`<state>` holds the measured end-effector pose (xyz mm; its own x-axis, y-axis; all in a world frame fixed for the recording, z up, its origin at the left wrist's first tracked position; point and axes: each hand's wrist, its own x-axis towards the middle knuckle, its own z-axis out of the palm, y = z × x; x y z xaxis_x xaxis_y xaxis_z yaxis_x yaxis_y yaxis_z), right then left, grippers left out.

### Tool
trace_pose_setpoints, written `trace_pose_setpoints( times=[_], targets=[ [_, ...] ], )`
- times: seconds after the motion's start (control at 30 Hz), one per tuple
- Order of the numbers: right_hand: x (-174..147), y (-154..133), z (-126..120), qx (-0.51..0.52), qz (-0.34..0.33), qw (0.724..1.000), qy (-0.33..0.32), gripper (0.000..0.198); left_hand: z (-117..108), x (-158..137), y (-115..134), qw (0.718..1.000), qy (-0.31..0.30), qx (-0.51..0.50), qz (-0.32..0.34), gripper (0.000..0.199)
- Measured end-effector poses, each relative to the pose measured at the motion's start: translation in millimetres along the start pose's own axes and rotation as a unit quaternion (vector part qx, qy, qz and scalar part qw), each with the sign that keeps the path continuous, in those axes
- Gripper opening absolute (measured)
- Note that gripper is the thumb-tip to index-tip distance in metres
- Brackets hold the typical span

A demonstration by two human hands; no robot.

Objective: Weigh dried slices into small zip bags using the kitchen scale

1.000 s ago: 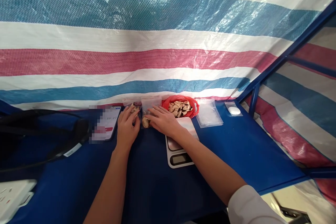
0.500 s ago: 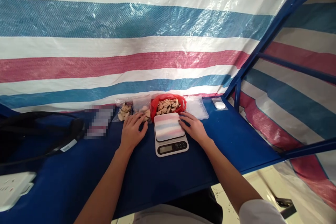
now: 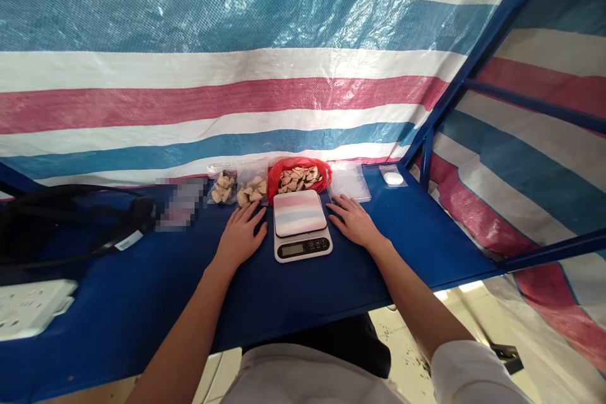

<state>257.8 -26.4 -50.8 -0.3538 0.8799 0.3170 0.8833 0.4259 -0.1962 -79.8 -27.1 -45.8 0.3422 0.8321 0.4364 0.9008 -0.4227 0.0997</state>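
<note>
My left hand [image 3: 243,235] lies flat on the blue table [image 3: 293,297], fingers spread, just left of a digital kitchen scale [image 3: 300,221]. On the scale's other side rests my right hand [image 3: 354,221], also open and holding nothing. The scale's shiny platform bears nothing and reflects the stripes; its display cannot be read. Behind it sits a red plastic bag [image 3: 273,186], open, full of dried slices [image 3: 300,178] with pale faces and dark edges. Beyond my left fingertips stand two clear bags of pale dried pieces, one nearer [image 3: 252,189] and one farther left [image 3: 223,188].
Flat clear bags [image 3: 349,182] lie right of the red bag, then a small bag with a white object [image 3: 392,178]. Leftward are a blurred-out item [image 3: 180,205], a black strapped headset-like thing [image 3: 118,227] and a white power strip [image 3: 35,306]. A striped sheet [image 3: 213,101] hangs behind.
My right hand has moved off the scale's right edge onto the table beside it. My left hand stays about where it was, left of the scale. The view has tilted slightly.
</note>
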Motion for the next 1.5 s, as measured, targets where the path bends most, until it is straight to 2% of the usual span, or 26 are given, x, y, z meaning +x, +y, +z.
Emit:
trace_pose_setpoints(
  times=[0.2, 0.33, 0.53, 0.8, 1.07, 1.17, 1.3, 1.5],
  targets=[
    [-0.4, -2.8, -5.4, -0.014, 0.004, 0.999, -0.03, 0.047, 0.2, 2.8, 1.2, 0.996, -0.077, 0.005, -0.035, 0.052],
    [0.0, -4.6, -6.8, -0.018, 0.01, 0.999, -0.04, 0.047, -2.7, 5.1, 3.1, 0.994, -0.098, 0.01, -0.044, 0.054],
    [0.4, -4.5, -5.3, -0.018, 0.009, 0.999, -0.037, 0.047, -2.0, 5.5, 2.8, 0.995, -0.091, 0.004, -0.043, 0.053],
    [-0.7, -2.0, -2.2, 0.003, 0.002, 1.0, -0.014, 0.044, 8.0, 3.0, -4.3, 0.998, -0.042, -0.024, -0.03, 0.049],
    [-1.0, -2.7, -2.2, 0.004, 0.002, 1.0, -0.007, 0.042, 8.3, 3.1, -4.8, 0.998, -0.043, -0.027, -0.031, 0.05],
    [-0.3, -3.2, -3.7, 0.003, 0.003, 1.0, 0.001, 0.041, 3.3, 3.9, -1.4, 0.999, -0.011, -0.03, -0.025, 0.047],
    [5.4, -1.7, -5.3, 0.015, -0.008, 1.0, 0.021, 0.04, -9.1, 12.1, 4.4, 0.995, 0.068, -0.045, -0.049, 0.039],
    [25.9, 6.5, -2.2, 0.036, -0.008, 0.998, 0.047, 0.036, -15.4, 49.7, -2.0, 0.983, 0.155, -0.045, -0.082, 0.035]
  ],
)
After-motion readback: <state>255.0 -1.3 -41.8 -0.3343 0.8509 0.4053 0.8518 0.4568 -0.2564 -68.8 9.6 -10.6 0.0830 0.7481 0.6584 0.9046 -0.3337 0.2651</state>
